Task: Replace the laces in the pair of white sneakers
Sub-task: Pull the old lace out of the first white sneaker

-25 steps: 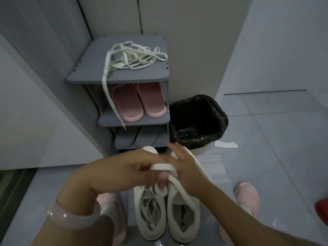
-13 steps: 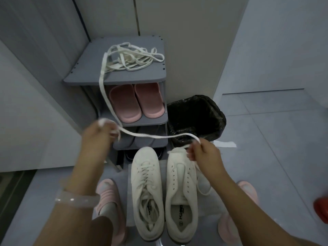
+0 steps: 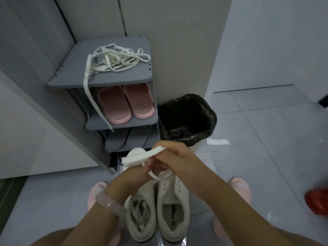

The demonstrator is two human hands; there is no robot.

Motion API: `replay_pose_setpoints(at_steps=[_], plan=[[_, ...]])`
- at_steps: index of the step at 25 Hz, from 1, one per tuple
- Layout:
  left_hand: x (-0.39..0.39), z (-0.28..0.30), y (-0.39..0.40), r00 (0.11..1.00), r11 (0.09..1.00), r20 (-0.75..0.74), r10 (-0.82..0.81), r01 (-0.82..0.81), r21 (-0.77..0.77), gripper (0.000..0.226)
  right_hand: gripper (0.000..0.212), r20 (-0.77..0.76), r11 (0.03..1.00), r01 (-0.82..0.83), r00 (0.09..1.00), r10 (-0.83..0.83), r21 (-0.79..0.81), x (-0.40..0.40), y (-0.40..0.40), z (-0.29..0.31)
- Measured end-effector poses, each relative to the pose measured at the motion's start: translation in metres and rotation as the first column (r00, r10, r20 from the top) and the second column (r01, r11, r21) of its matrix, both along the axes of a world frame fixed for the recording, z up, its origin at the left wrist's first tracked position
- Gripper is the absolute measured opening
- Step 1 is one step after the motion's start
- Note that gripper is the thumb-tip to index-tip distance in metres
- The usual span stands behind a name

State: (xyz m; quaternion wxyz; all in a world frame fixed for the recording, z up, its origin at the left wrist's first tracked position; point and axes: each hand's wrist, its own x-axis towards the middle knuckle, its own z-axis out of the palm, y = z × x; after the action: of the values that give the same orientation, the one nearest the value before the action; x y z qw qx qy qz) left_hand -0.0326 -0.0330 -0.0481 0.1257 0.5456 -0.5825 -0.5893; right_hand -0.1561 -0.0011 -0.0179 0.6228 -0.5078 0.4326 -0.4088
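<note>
Two white sneakers stand side by side on the floor below me: the left sneaker (image 3: 141, 215) still has a lace in it, the right sneaker (image 3: 174, 206) shows bare eyelets. Above their toes my left hand (image 3: 136, 172) and my right hand (image 3: 177, 157) meet and both hold a folded white lace (image 3: 142, 157). A loop of that lace hangs under my fingers. A pile of white laces (image 3: 113, 59) lies on top of the grey shoe rack (image 3: 71, 75), with one end dangling over its front edge.
Pink slippers (image 3: 124, 102) sit on the rack's second shelf, grey ones below. A bin with a black bag (image 3: 186, 119) stands right of the rack. A white paper scrap (image 3: 217, 142) lies on the tiles, a red object (image 3: 317, 201) at the right edge. I wear pink slippers (image 3: 239, 189).
My hands were spread apart with the lace stretched between them; now they have come together above the sneakers' toes and the lace is folded into a short bundle.
</note>
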Motion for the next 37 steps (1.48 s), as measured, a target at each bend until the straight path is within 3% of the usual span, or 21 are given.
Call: replay_pose_setpoints(at_steps=[2, 4, 6, 7, 9, 10, 11, 14, 16, 18, 21, 23, 25, 27, 29, 31, 33, 35, 37], plan=[[-0.003, -0.011, -0.003, 0.981, 0.988, -0.167, -0.097, 0.116, 0.105, 0.019, 0.027, 0.028, 0.978, 0.143, 0.989, -0.149, 0.155, -0.008, -0.006, -0.008], [-0.004, -0.020, -0.004, 0.938, 0.977, -0.335, -0.089, 0.147, 0.154, 0.028, 0.029, -0.139, 0.920, 0.334, 0.940, -0.311, 0.204, -0.020, -0.014, -0.018], [-0.001, -0.020, -0.012, 0.866, 0.967, -0.492, 0.092, 0.041, 0.252, 0.032, 0.028, -0.385, 0.880, 0.454, 0.844, -0.375, 0.139, -0.039, -0.020, -0.028], [0.001, -0.014, -0.015, 0.819, 0.957, -0.549, 0.165, 0.001, 0.289, 0.034, 0.026, -0.552, 0.908, 0.410, 0.779, -0.299, 0.088, -0.048, -0.022, -0.034], [0.006, -0.006, -0.023, 0.750, 0.955, -0.624, 0.221, -0.038, 0.293, 0.039, 0.020, -0.846, 0.984, 0.152, 0.534, -0.004, 0.091, -0.063, -0.020, -0.045], [0.010, -0.002, -0.026, 0.725, 0.961, -0.654, 0.216, -0.041, 0.273, 0.040, 0.018, -0.901, 0.992, 0.047, 0.425, 0.090, 0.121, -0.066, -0.018, -0.047], [0.013, 0.001, -0.027, 0.708, 0.969, -0.680, 0.192, -0.028, 0.244, 0.039, 0.024, -0.909, 0.993, 0.002, 0.403, 0.108, 0.119, -0.067, -0.017, -0.047], [0.015, 0.010, -0.022, 0.667, 0.989, -0.745, 0.016, 0.101, 0.112, 0.024, 0.073, -0.766, 0.997, -0.057, 0.643, -0.002, -0.051, -0.064, -0.020, -0.037], [0.015, 0.010, -0.019, 0.680, 0.984, -0.729, -0.081, 0.171, 0.050, 0.030, 0.089, -0.588, 0.987, -0.158, 0.800, 0.117, -0.018, -0.052, -0.021, -0.029], [0.015, 0.010, -0.019, 0.689, 0.982, -0.714, -0.126, 0.189, 0.009, 0.031, 0.070, -0.385, 0.966, -0.251, 0.888, 0.252, 0.054, -0.032, -0.016, -0.029], [0.018, 0.014, -0.023, 0.656, 0.994, -0.752, -0.060, 0.111, 0.018, 0.028, 0.015, -0.288, 0.976, -0.204, 0.933, 0.216, 0.069, -0.006, -0.008, -0.047], [0.025, 0.018, -0.029, 0.637, 0.994, -0.763, 0.107, -0.073, 0.078, 0.022, 0.020, -0.272, 0.984, -0.088, 0.954, 0.128, 0.153, 0.004, -0.005, -0.063], [0.031, 0.020, -0.036, 0.645, 0.962, -0.719, 0.260, -0.238, 0.134, 0.021, 0.026, -0.051, 0.927, 0.107, 0.994, -0.095, 0.358, 0.005, -0.006, -0.075], [0.028, 0.022, -0.036, 0.782, 0.940, -0.527, 0.333, -0.318, 0.122, 0.031, 0.030, 0.175, 0.798, 0.170, 0.930, -0.324, 0.579, 0.002, -0.012, -0.082], [0.021, 0.017, -0.028, 0.979, 0.987, -0.126, 0.159, -0.163, -0.018, 0.044, 0.049, 0.357, 0.747, 0.078, 0.842, -0.404, 0.660, 0.001, -0.012, -0.084], [0.015, 0.009, -0.020, 0.987, 0.989, 0.092, -0.128, 0.134, -0.059, 0.050, 0.047, 0.455, 0.780, -0.019, 0.821, -0.344, 0.625, 0.005, -0.010, -0.079], [0.015, -0.001, -0.018, 0.951, 0.960, 0.164, -0.263, 0.276, -0.057, 0.049, 0.033, 0.456, 0.819, -0.045, 0.847, -0.272, 0.571, 0.008, -0.008, -0.077], [0.021, -0.004, -0.021, 0.907, 0.919, 0.305, -0.291, 0.353, -0.174, 0.044, 0.028, 0.290, 0.829, 0.060, 0.921, -0.261, 0.556, 0.005, -0.010, -0.077], [0.029, -0.002, -0.023, 0.905, 0.894, 0.336, -0.260, 0.357, -0.270, 0.032, 0.027, 0.147, 0.810, 0.137, 0.953, -0.264, 0.570, -0.001, -0.009, -0.077]])
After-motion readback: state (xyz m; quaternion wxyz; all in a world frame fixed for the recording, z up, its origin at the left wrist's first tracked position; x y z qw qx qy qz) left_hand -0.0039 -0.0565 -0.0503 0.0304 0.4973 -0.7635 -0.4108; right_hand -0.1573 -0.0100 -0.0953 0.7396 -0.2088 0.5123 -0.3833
